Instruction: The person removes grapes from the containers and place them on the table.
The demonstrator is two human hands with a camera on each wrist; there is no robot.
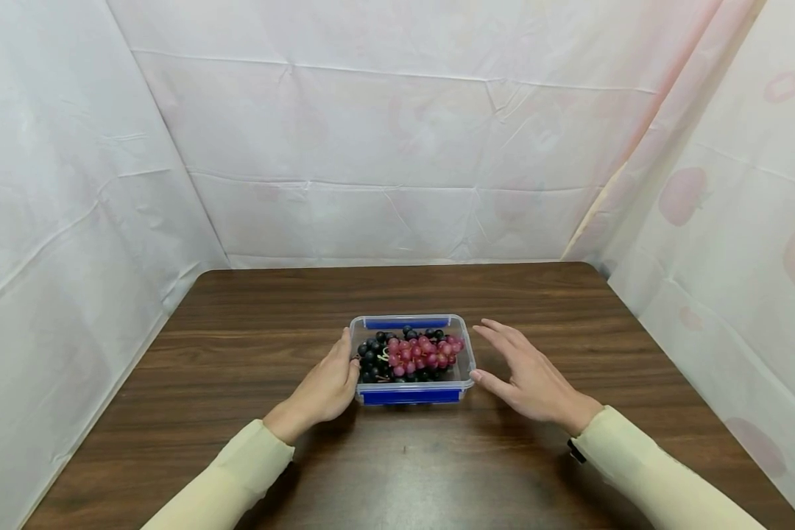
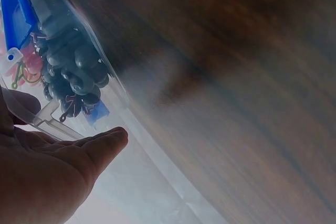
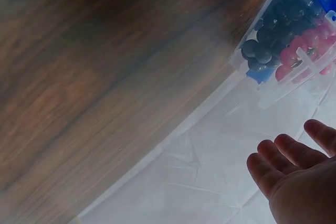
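Observation:
A clear plastic food container (image 1: 470, 361) with blue side clips, no lid over it, is at the middle of the wooden table. Inside lie a bunch of red grapes (image 1: 424, 353) and, around and beneath it, dark grapes (image 1: 369, 359). My left hand (image 1: 327, 383) lies flat along the container's left side, its thumb at the rim; the left wrist view shows straight fingers against the outer wall. On the other side, my right hand (image 1: 530, 372) is spread, thumb tip right by the right rim. In the right wrist view a gap separates its fingers from the container.
The brown wood-grain table (image 1: 271, 302) extends around the container. White cloth sheets (image 1: 384, 147) hang behind it and at both sides, the right one printed with pale fruit shapes. A small black item (image 1: 576, 450) shows at the right sleeve cuff.

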